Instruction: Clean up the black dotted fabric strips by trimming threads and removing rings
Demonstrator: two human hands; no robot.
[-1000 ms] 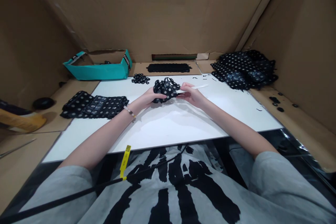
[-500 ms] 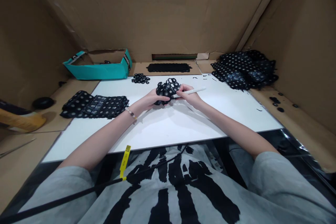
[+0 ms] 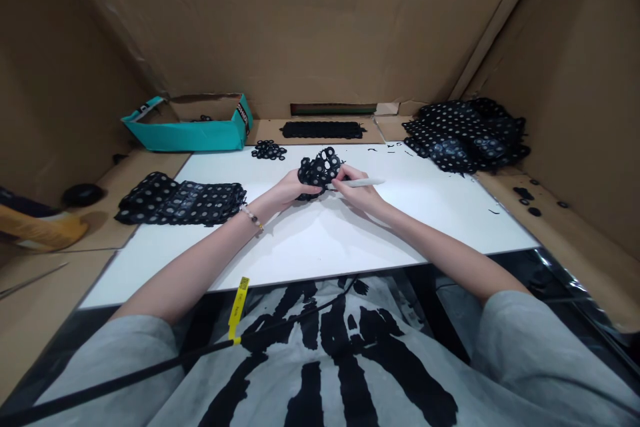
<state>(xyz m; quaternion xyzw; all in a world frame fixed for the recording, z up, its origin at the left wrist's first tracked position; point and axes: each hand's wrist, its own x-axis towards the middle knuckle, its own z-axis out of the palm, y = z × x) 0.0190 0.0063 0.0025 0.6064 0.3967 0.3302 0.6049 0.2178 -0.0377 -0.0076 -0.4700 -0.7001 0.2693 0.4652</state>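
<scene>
My left hand (image 3: pixel 293 189) is closed on a bunched piece of black fabric with pale dots (image 3: pixel 314 172), its thumb lying across the front. Several round holes show in the upper part of that piece. In my right hand (image 3: pixel 361 192) is a slim white pen-like tool (image 3: pixel 364 182), pinched between thumb and fingers. Its inner end meets the dotted fabric, and its tapered outer end points right. What the working tip looks like is hidden by the fabric and fingers. Both hands are over the middle of the white board (image 3: pixel 320 240).
A dotted stack (image 3: pixel 200 203) lies left, a larger dotted pile (image 3: pixel 465 133) at back right. Small black rings (image 3: pixel 269 150) sit near a teal box (image 3: pixel 190 137). A black strip bundle (image 3: pixel 323 129) is at the back. Tweezers (image 3: pixel 33 280) lie far left; cardboard walls (image 3: pixel 320 33) surround the board.
The white tool has swung flatter, its outer end lower and slightly left. My right hand has shifted slightly with it; my left hand keeps hold of the fabric.
</scene>
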